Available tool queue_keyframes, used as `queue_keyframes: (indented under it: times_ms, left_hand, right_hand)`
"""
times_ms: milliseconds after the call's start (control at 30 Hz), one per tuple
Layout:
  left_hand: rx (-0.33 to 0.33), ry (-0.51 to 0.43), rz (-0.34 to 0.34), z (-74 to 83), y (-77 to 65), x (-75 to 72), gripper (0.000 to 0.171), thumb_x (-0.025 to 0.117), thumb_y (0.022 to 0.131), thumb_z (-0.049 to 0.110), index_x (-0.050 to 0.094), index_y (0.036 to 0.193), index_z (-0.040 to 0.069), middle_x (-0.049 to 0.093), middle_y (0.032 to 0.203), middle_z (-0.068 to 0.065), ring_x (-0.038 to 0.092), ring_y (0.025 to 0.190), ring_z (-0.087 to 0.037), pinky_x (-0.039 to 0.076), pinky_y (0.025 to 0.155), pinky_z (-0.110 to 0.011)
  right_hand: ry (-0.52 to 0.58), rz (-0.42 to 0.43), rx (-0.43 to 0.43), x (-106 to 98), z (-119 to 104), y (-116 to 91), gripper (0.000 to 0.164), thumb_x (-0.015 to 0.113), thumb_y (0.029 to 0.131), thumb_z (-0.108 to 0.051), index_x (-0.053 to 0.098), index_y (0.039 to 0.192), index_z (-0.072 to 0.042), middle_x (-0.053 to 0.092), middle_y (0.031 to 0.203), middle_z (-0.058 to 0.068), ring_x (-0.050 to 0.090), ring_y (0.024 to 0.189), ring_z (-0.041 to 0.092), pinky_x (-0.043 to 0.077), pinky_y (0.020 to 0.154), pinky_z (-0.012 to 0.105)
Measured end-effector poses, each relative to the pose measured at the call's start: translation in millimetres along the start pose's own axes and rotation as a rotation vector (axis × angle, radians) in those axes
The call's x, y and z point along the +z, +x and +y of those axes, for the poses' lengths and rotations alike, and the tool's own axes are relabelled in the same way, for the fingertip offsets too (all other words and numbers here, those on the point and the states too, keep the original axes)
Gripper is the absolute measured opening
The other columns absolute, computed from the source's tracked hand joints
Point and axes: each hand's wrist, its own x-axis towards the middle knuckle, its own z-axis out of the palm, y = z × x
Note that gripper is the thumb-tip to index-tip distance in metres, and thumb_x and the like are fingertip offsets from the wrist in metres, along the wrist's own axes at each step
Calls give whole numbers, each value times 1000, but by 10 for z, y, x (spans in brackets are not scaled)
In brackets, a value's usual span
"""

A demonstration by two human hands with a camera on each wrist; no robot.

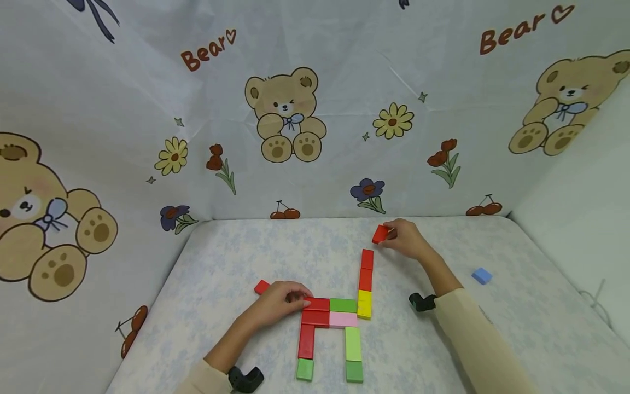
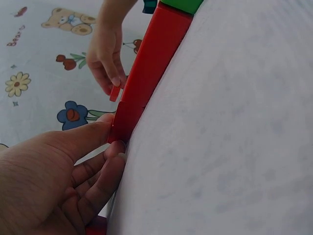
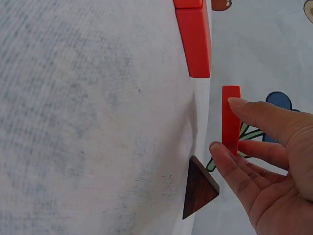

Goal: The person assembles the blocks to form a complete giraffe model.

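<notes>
My right hand [image 1: 404, 238] pinches a red block [image 1: 380, 234] between thumb and fingers, raised beyond the top of a column of red blocks [image 1: 366, 279] and a yellow block [image 1: 364, 305]. In the right wrist view that block [image 3: 230, 120] hangs upright, apart from the column's end [image 3: 196, 44]. My left hand [image 1: 279, 302] holds the left end of a red block [image 1: 317, 304] in the flat figure of blocks, thumb and fingertips [image 2: 116, 147] at its end. Beside it lie a green block [image 1: 343, 305], a pink block [image 1: 343, 319] and another red block [image 1: 315, 318].
Two legs of red [image 1: 306, 342] and light green blocks [image 1: 353, 343] extend toward me. One red block [image 1: 261, 287] lies behind my left hand. A blue block [image 1: 482, 276] sits at the right. A dark brown triangular block [image 3: 200, 188] is near my right hand.
</notes>
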Motion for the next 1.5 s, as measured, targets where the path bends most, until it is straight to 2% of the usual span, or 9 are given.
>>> queue_keyframes:
  times_ms: [267, 467, 533, 667, 767, 900, 1000, 1233, 1500]
  left_hand:
    - [10, -2, 9, 19, -11, -16, 10, 72, 97, 28, 75, 107, 30, 65, 83, 11, 58, 71, -6, 50, 65, -25]
    - [27, 6, 1, 24, -13, -26, 11, 71, 97, 27, 75, 108, 28, 66, 85, 12, 58, 73, -6, 50, 66, -25]
    - [24, 8, -2, 25, -14, -31, 11, 71, 98, 27, 75, 108, 28, 66, 84, 12, 58, 72, -6, 50, 66, -25]
    - [16, 13, -2, 26, -9, -39, 11, 71, 97, 27, 75, 108, 29, 65, 82, 11, 57, 70, -5, 49, 65, -25]
    - [17, 11, 0, 13, -4, -34, 11, 72, 97, 26, 75, 107, 28, 64, 81, 11, 56, 70, -5, 49, 64, -25]
    - [26, 11, 3, -5, -2, -20, 11, 71, 97, 26, 75, 107, 27, 65, 82, 12, 56, 70, -4, 49, 63, -24]
    - [32, 4, 7, -5, -4, -17, 10, 72, 97, 27, 75, 107, 27, 65, 82, 11, 56, 70, -4, 49, 63, -24]
    - [30, 2, 8, 6, 3, -16, 10, 72, 97, 26, 75, 106, 27, 65, 83, 11, 56, 71, -4, 49, 63, -23]
    - [12, 13, 4, 12, -2, -19, 10, 72, 97, 27, 75, 107, 28, 65, 83, 12, 58, 72, -5, 50, 65, -24]
  right_hand:
    - [-80, -111, -24, 58, 1, 208, 59, 82, 86, -10, 57, 134, 13, 64, 115, 24, 63, 94, 30, 58, 77, 37]
    - [-99, -158, 45, 132, 38, 289, 61, 81, 87, -18, 57, 137, 7, 65, 110, 19, 60, 95, 30, 56, 76, 34]
    - [-83, -149, 64, 144, 47, 292, 57, 78, 90, -18, 57, 137, 7, 65, 110, 20, 59, 94, 31, 56, 74, 34]
    - [-32, -95, 118, 160, 65, 293, 47, 72, 95, -17, 59, 132, 8, 65, 102, 20, 61, 82, 27, 54, 67, 31]
    - [14, -61, 179, 177, 76, 296, 42, 71, 96, -18, 62, 127, 9, 65, 91, 16, 60, 70, 21, 51, 62, 28]
    - [72, -56, 243, 208, 88, 314, 41, 72, 95, -20, 64, 125, 7, 64, 80, 11, 58, 65, 18, 49, 59, 27]
    - [129, -57, 272, 225, 80, 323, 40, 72, 96, -18, 64, 126, 6, 64, 77, 9, 59, 63, 17, 51, 61, 26]
    - [230, -82, 268, 252, 63, 305, 39, 71, 96, -12, 61, 130, 7, 66, 81, 11, 64, 61, 15, 56, 61, 26]
    - [236, -95, 251, 276, 47, 286, 38, 71, 96, -10, 62, 130, 6, 66, 80, 11, 63, 61, 16, 57, 61, 26]
